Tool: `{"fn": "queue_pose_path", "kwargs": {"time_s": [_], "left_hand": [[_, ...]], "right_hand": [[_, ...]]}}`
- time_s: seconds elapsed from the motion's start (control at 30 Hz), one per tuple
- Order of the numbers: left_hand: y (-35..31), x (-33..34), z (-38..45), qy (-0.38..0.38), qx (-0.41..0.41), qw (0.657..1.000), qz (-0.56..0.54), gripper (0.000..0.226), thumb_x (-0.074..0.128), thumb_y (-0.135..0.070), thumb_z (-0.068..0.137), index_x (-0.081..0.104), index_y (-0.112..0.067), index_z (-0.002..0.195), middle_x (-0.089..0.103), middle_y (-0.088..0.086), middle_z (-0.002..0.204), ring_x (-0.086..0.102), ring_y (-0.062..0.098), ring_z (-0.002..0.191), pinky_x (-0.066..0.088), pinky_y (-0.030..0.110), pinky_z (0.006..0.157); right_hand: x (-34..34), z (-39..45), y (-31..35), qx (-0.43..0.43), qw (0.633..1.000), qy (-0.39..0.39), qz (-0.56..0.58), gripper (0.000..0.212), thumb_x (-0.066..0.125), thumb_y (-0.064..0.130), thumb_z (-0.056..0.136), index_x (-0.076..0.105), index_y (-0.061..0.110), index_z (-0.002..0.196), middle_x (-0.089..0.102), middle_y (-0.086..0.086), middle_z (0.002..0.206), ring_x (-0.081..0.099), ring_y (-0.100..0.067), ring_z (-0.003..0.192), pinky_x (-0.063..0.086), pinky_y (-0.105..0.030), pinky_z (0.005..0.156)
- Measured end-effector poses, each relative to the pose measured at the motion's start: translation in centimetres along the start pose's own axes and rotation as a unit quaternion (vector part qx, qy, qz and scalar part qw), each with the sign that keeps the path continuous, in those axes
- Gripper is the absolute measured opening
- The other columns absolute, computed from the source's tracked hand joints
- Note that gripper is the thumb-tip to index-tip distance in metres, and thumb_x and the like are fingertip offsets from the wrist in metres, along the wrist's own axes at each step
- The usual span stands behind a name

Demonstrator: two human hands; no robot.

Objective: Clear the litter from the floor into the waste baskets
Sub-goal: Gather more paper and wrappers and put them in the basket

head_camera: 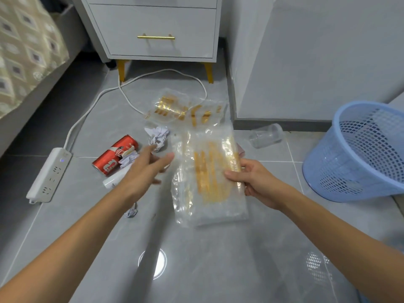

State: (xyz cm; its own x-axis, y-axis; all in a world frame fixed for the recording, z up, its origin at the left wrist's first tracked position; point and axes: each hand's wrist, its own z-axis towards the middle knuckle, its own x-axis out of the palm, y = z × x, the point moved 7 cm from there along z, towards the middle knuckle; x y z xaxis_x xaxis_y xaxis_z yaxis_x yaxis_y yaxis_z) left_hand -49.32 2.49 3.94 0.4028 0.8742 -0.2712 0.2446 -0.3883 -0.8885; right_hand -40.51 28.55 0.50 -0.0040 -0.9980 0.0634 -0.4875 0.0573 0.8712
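My right hand [253, 182] pinches the right edge of a clear plastic bag with gold print [207, 182], held above the floor. My left hand [146, 169] reaches beside the bag's left edge, fingers spread and straight, holding nothing. On the floor lie a second clear gold-printed bag [175, 108], a red soda can [113, 155], crumpled white paper [158, 136], a smaller paper ball [131, 212], a white tube [113, 180] and a clear plastic cup [266, 135]. A blue mesh waste basket [358, 154] stands at the right.
A white power strip [49, 173] with its cable [91, 101] lies on the left floor. A grey nightstand with gold legs [157, 29] stands at the back, a bed [26, 51] on the left, a grey wall corner [284, 62] on the right.
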Motion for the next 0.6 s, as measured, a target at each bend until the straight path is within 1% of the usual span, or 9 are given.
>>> {"fn": "queue_pose_path", "kwargs": {"time_s": [0.03, 0.1, 0.17, 0.3, 0.37, 0.4, 0.5, 0.53, 0.6], "left_hand": [[1.0, 1.2, -0.4, 0.051, -0.045, 0.997, -0.032, 0.069, 0.072, -0.057, 0.085, 0.051, -0.026, 0.143, 0.069, 0.0, 0.118, 0.069, 0.021, 0.103, 0.06, 0.045, 0.084], [1.7, 3.2, -1.1, 0.114, -0.054, 0.99, -0.066, 0.046, 0.072, -0.047, 0.086, 0.065, -0.025, 0.126, 0.075, 0.005, 0.114, 0.07, 0.031, 0.098, 0.056, 0.051, 0.081], [1.1, 3.8, -1.2, 0.087, -0.009, 0.993, -0.077, 0.025, 0.069, -0.03, 0.096, 0.066, -0.026, 0.121, 0.077, 0.008, 0.11, 0.071, 0.039, 0.096, 0.054, 0.053, 0.082], [0.6, 4.1, -1.1, 0.076, 0.013, 0.986, -0.147, 0.031, 0.06, -0.011, 0.1, 0.064, -0.025, 0.127, 0.075, 0.018, 0.114, 0.07, 0.046, 0.107, 0.052, 0.067, 0.094], [0.1, 4.1, -1.2, 0.077, 0.025, 0.98, -0.181, 0.036, 0.058, -0.005, 0.099, 0.067, -0.027, 0.127, 0.075, 0.016, 0.116, 0.071, 0.041, 0.106, 0.057, 0.059, 0.093], [-0.1, 4.0, -1.2, 0.071, 0.03, 0.976, -0.205, 0.037, 0.057, -0.002, 0.098, 0.07, -0.026, 0.123, 0.076, 0.012, 0.114, 0.074, 0.035, 0.102, 0.061, 0.049, 0.087], [-0.8, 4.1, -1.3, 0.042, 0.022, 0.96, -0.275, 0.039, 0.051, 0.005, 0.093, 0.079, -0.021, 0.082, 0.076, 0.001, 0.085, 0.073, 0.017, 0.074, 0.057, 0.027, 0.063], [-0.8, 4.0, -1.3, 0.037, 0.016, 0.958, -0.283, 0.042, 0.047, 0.004, 0.091, 0.076, -0.019, 0.072, 0.072, 0.0, 0.077, 0.068, 0.016, 0.068, 0.053, 0.026, 0.059], [-1.1, 3.9, -1.4, 0.063, 0.02, 0.952, -0.298, 0.045, 0.035, -0.004, 0.089, 0.074, -0.013, 0.07, 0.066, 0.007, 0.077, 0.062, 0.02, 0.069, 0.051, 0.026, 0.058]], "right_hand": [[0.2, 0.0, 0.0, -0.002, 1.0, -0.004, 0.015, 0.038, 0.086, 0.027, 0.08, 0.075, 0.014, 0.114, 0.07, -0.021, 0.124, 0.069, -0.036, 0.113, 0.046, -0.066, 0.105], [0.8, -0.1, -0.1, -0.006, 0.999, -0.001, 0.034, 0.039, 0.081, 0.026, 0.084, 0.072, 0.011, 0.119, 0.071, -0.018, 0.124, 0.069, -0.037, 0.116, 0.05, -0.064, 0.101], [1.3, -0.1, -0.3, -0.006, 0.999, 0.006, 0.031, 0.038, 0.075, 0.026, 0.09, 0.068, 0.008, 0.124, 0.071, -0.019, 0.124, 0.07, -0.037, 0.113, 0.055, -0.059, 0.098], [1.6, -0.4, -0.2, -0.003, 0.998, 0.051, 0.046, 0.033, 0.059, 0.024, 0.102, 0.061, 0.021, 0.135, 0.072, -0.02, 0.119, 0.074, -0.027, 0.088, 0.064, -0.042, 0.075], [1.4, -0.5, -0.1, -0.014, 0.993, 0.053, 0.102, 0.038, 0.057, 0.012, 0.103, 0.06, 0.029, 0.136, 0.072, -0.017, 0.12, 0.072, -0.025, 0.083, 0.063, -0.04, 0.073], [1.4, -0.5, 0.0, -0.021, 0.99, 0.055, 0.131, 0.04, 0.056, 0.008, 0.102, 0.062, 0.029, 0.135, 0.069, -0.018, 0.125, 0.07, -0.028, 0.09, 0.062, -0.042, 0.079], [1.8, -0.3, 0.0, -0.035, 0.975, 0.059, 0.21, 0.034, 0.053, 0.001, 0.097, 0.073, 0.013, 0.121, 0.056, -0.026, 0.142, 0.051, -0.04, 0.116, 0.044, -0.054, 0.107], [1.6, -0.3, 0.0, -0.037, 0.973, 0.05, 0.222, 0.033, 0.051, 0.002, 0.093, 0.073, 0.005, 0.118, 0.052, -0.03, 0.145, 0.05, -0.042, 0.115, 0.04, -0.054, 0.11], [1.0, -0.2, -0.1, -0.027, 0.972, 0.023, 0.234, 0.041, 0.048, 0.01, 0.085, 0.07, -0.005, 0.116, 0.053, -0.036, 0.141, 0.056, -0.047, 0.113, 0.041, -0.052, 0.109]]}}
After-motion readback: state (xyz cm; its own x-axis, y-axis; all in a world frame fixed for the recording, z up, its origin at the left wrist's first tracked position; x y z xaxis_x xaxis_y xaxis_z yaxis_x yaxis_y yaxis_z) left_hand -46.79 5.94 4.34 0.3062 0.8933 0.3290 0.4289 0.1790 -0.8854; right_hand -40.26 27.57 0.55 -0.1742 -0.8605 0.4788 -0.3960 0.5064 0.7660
